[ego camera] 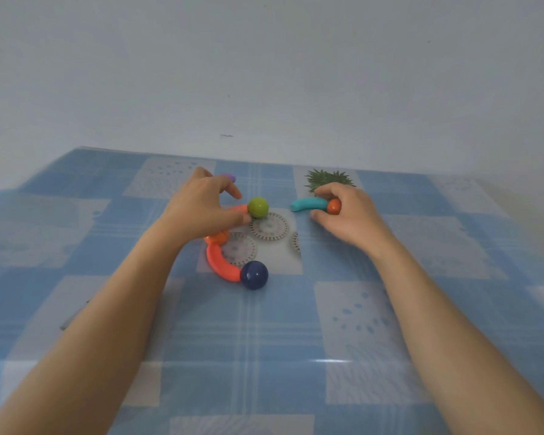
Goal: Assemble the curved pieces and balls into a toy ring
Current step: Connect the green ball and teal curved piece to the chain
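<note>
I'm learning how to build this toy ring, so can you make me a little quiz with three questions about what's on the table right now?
1. True or false: the teal curved piece is already joined to the green ball.
2. Which ball sits at the near end of the orange curved piece? A) green B) dark blue C) purple
3. Fill in: the right hand holds the teal curved piece with an ______ ball on its end.

Key
1. False: a gap lies between them; the green ball is by the left hand.
2. B, the dark blue ball.
3. orange
</note>
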Available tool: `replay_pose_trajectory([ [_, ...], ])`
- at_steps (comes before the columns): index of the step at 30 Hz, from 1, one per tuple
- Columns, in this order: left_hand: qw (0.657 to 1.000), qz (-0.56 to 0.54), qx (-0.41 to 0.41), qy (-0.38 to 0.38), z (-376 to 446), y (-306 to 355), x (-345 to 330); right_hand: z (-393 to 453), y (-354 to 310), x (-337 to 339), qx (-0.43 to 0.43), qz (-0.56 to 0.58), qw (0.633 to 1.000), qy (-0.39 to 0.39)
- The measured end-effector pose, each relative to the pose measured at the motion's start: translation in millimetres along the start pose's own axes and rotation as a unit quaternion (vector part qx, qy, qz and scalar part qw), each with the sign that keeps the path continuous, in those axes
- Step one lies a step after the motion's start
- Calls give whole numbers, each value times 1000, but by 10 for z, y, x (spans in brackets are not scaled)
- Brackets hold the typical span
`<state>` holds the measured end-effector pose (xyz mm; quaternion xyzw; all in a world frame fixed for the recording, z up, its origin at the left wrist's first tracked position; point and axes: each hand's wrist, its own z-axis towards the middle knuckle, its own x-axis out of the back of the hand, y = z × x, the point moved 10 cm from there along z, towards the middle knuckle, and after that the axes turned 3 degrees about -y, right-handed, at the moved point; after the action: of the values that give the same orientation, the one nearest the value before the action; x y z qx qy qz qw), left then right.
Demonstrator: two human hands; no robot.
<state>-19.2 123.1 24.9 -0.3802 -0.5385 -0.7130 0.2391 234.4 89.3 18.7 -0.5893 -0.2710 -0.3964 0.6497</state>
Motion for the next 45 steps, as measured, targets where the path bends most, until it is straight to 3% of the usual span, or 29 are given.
replay_pose_trajectory([
  [4, 998, -48, -42, -12, 27, 170, -16, 9, -14, -24, 4, -11, 1000, 17],
  [11, 995, -35, -86, -28, 89, 325, -137, -18, -107, -46, 20, -31, 998, 52],
  [23, 997, -25, -73, 29, 85, 241, -137, -89, -308, -135, 53, -46, 995, 73],
  [45, 997, -12, -69, 36, 80, 240, -137, -57, -409, -178, 82, -26, 994, 70],
])
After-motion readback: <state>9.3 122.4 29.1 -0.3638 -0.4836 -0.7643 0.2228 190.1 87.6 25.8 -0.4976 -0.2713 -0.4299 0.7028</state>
